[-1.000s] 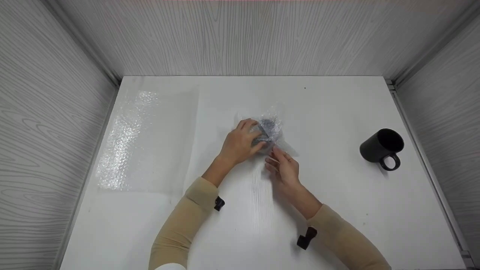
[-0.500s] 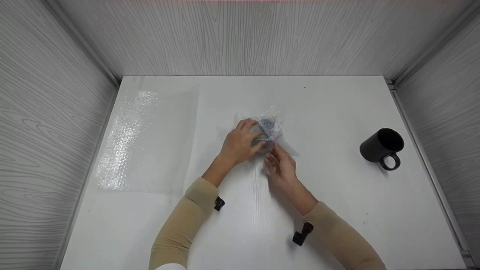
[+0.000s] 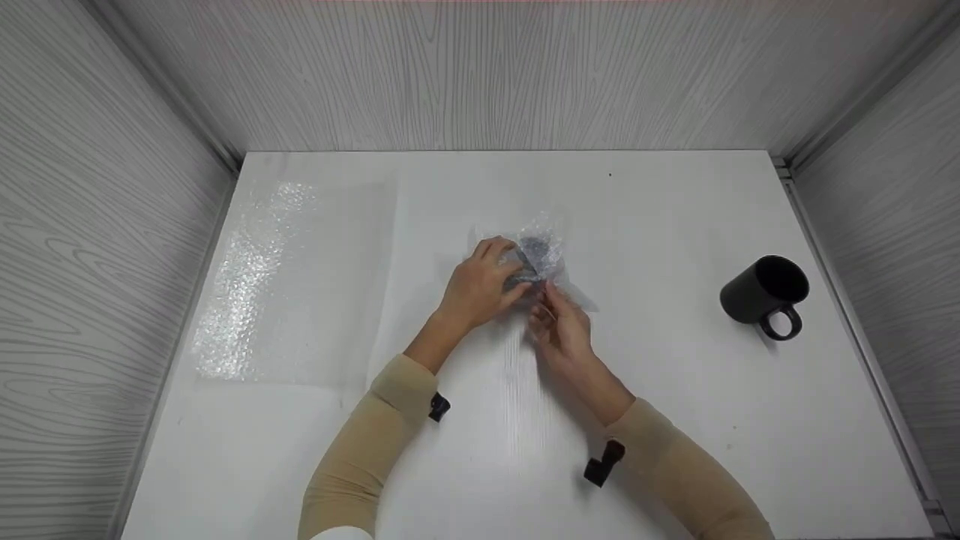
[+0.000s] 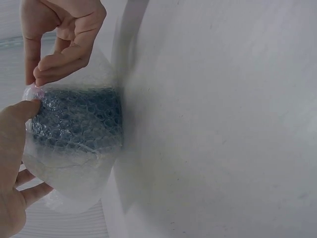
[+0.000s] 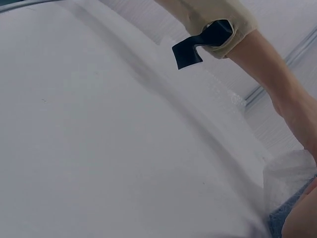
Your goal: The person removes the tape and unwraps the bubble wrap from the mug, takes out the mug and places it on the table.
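A dark object in bubble wrap rests on the table between both hands; in the left wrist view the bundle looks dark blue-green through the bubbles. The left hand grips its left side, fingers spread over the top and thumb at the near edge. The right hand pinches the wrap's near edge with thumb and index finger, beside the left thumb. In the left wrist view the right hand's fingertips touch a small pinkish spot on the wrap. The right wrist view shows only part of the bundle.
A black mug is on the right of the white table, its handle toward the near side. A flat bubble wrap sheet lies at the left. Grey wood-grain walls border the back and both sides.
The right hand has shifted slightly left and away from the body along the wrap's near edge, its fingertips now nearer the left thumb. The left hand and the bundle look still.
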Motion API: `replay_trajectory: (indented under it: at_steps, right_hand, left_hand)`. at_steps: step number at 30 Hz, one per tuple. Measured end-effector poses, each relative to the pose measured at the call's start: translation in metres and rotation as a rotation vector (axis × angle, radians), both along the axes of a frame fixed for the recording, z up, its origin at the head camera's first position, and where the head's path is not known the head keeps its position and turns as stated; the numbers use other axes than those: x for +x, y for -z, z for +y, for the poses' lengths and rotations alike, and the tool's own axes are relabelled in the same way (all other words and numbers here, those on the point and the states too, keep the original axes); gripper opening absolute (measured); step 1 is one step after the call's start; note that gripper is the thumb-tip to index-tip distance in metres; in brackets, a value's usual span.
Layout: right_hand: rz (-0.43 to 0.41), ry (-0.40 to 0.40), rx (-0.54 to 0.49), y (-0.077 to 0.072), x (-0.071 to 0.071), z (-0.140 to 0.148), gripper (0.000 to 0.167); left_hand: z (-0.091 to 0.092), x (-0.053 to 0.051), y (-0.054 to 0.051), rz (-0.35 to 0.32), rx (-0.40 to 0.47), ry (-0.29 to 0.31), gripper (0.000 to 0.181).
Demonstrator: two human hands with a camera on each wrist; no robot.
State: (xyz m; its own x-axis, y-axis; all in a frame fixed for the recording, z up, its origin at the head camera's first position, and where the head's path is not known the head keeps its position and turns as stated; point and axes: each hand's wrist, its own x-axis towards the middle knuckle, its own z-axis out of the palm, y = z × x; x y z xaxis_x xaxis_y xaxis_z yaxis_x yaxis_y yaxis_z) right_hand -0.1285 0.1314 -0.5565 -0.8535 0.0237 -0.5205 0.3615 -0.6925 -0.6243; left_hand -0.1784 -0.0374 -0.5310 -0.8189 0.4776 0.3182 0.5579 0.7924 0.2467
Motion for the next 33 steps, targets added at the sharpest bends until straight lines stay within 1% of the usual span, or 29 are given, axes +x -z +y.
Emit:
replay_trajectory:
  at_steps: [5, 9, 13, 23, 30, 33]
  right_hand:
    - [-0.009, 0.021, 0.063, -0.0002, -0.0012, -0.0014, 0.017]
    - [-0.009, 0.033, 0.081, -0.0003, -0.0022, -0.0022, 0.017]
    - [0.002, 0.033, 0.075, 0.0009, -0.0028, -0.0019, 0.019]
    - [0.012, -0.01, 0.065, 0.0006, -0.0017, 0.0002, 0.016]
    - [-0.006, -0.027, 0.068, -0.0008, -0.0006, 0.0, 0.017]
    - [-0.009, -0.028, 0.064, -0.0016, -0.0002, -0.0003, 0.018]
  left_hand:
    - [0.0001, -0.0005, 0.0012, 0.016, 0.003, 0.002, 0.036]
    - [0.0002, -0.0006, 0.002, 0.026, 0.004, 0.004, 0.035]
    - [0.0001, -0.0003, 0.0023, 0.03, 0.013, 0.008, 0.035]
    - [0.0004, -0.0005, 0.0019, 0.018, 0.012, 0.004, 0.036]
    - [0.0009, 0.0005, -0.0008, -0.004, 0.01, -0.003, 0.037]
    - [0.0009, -0.0001, -0.0008, -0.001, 0.002, -0.004, 0.037]
